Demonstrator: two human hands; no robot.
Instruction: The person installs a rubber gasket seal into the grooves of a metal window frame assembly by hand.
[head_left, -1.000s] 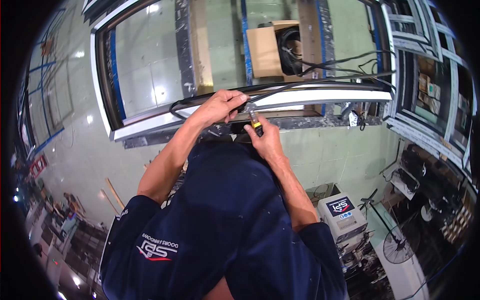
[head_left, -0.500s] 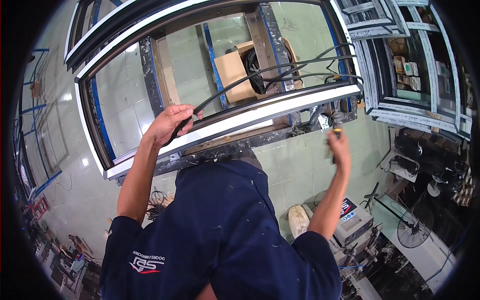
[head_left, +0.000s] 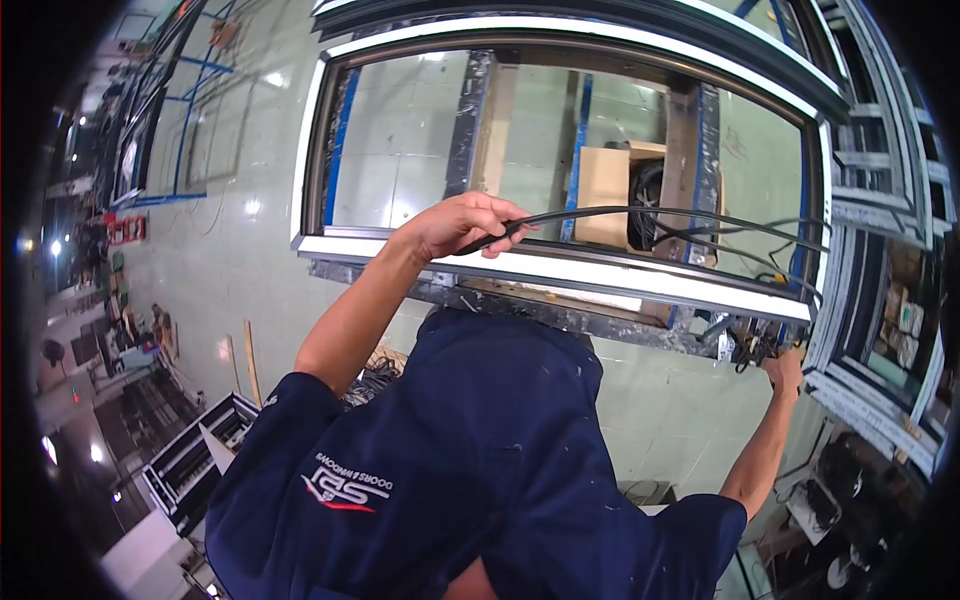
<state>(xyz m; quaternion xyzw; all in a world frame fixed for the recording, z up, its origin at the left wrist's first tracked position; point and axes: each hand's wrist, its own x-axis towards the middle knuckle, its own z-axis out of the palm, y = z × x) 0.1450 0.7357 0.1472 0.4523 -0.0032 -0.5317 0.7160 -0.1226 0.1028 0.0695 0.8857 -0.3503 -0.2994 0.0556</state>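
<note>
My left hand (head_left: 465, 225) is closed around a black rubber gasket strip (head_left: 590, 211), above the near left part of a white-faced window frame (head_left: 560, 276). From my fingers the strip runs right across the frame opening, and more lengths of it loop over the right end. At the far right, my right hand (head_left: 785, 368) reaches in among a cluster of tools (head_left: 752, 348) beside the frame's near right corner. Its fingers look curled, but what they hold is hidden. A white tag (head_left: 724, 347) hangs next to these tools.
Beneath the frame, a cardboard box (head_left: 603, 195) holds a coil of black strip (head_left: 647, 200). The frame lies on a dark, paint-marked support (head_left: 465, 120). More frames (head_left: 880, 215) crowd the right side. Blue metal racks (head_left: 190, 110) stand at the left.
My view has swung right. My right hand, earlier in the open with a yellow-and-black handled tool, is now at the tool cluster by the frame corner. My left hand still grips the strip.
</note>
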